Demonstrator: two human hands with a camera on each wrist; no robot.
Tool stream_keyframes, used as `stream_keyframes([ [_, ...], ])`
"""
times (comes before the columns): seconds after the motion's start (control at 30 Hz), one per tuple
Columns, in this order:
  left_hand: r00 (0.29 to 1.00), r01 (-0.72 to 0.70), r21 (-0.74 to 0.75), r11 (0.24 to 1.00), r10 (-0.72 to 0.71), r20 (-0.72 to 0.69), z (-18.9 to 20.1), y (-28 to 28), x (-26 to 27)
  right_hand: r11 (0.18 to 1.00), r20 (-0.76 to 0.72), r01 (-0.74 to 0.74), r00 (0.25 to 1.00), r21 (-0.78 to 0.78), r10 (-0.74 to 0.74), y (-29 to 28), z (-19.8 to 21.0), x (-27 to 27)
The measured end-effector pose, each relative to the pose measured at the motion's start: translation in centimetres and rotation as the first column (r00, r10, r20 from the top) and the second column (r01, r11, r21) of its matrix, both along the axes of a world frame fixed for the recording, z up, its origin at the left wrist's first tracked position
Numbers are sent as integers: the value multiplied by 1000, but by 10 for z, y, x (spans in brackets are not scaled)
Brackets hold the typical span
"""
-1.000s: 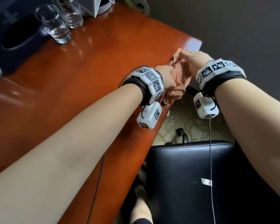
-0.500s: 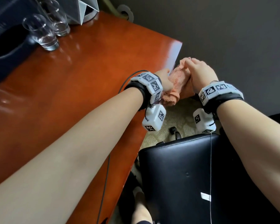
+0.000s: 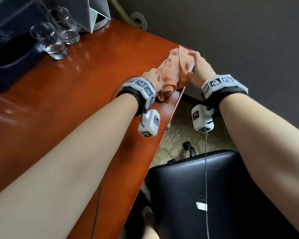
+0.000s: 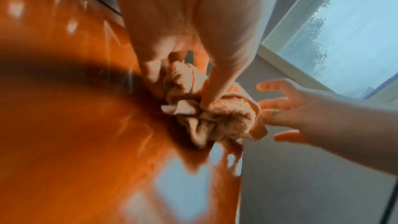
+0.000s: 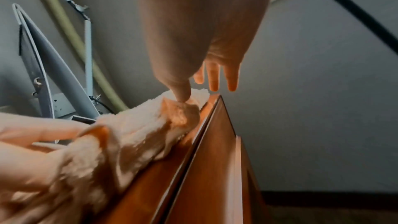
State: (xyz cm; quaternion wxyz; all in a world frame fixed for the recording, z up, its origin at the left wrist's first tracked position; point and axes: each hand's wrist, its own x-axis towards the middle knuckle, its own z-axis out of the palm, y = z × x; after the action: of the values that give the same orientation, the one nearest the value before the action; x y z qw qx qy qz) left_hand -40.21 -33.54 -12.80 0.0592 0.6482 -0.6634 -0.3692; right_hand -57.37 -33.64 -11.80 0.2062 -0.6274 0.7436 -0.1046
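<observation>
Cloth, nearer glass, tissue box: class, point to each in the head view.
cloth (image 3: 171, 71), head view, crumpled middle
nearer glass (image 3: 47, 41), head view, clear side wall
tissue box (image 3: 9, 38), head view, dark top face

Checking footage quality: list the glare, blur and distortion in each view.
Head view: mostly sharp, but the wide lens stretches both forearms, and soft highlights streak the table. Left wrist view: table smeared by blur, with the window mirrored pale near the cloth. Right wrist view: near cloth and left hand blurred.

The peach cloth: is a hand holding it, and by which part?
The left hand grips the cloth by its bunched near end; the flat right hand only presses its far end.
</observation>
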Motion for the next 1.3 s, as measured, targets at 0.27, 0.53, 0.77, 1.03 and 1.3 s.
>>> stream_keyframes([
  [0.27,957,-130,95,987,150,-248,-4,-6,4,903,531,370,732,218,-428,7,-17,20],
  [0.53,894,-242,60,969,246,-376,-11,-7,1,874,507,467,726,132,-464,-2,-3,41],
  [0.77,855,-197,154,968,247,-457,-11,4,3,947,463,322,839,3,-287,9,5,54],
  [1.03,840,-157,306,939,290,-459,5,12,27,980,274,198,942,11,-193,18,21,72],
  [1.3,798,-305,293,906,411,-441,34,29,90,994,83,88,993,-64,-83,31,43,106],
])
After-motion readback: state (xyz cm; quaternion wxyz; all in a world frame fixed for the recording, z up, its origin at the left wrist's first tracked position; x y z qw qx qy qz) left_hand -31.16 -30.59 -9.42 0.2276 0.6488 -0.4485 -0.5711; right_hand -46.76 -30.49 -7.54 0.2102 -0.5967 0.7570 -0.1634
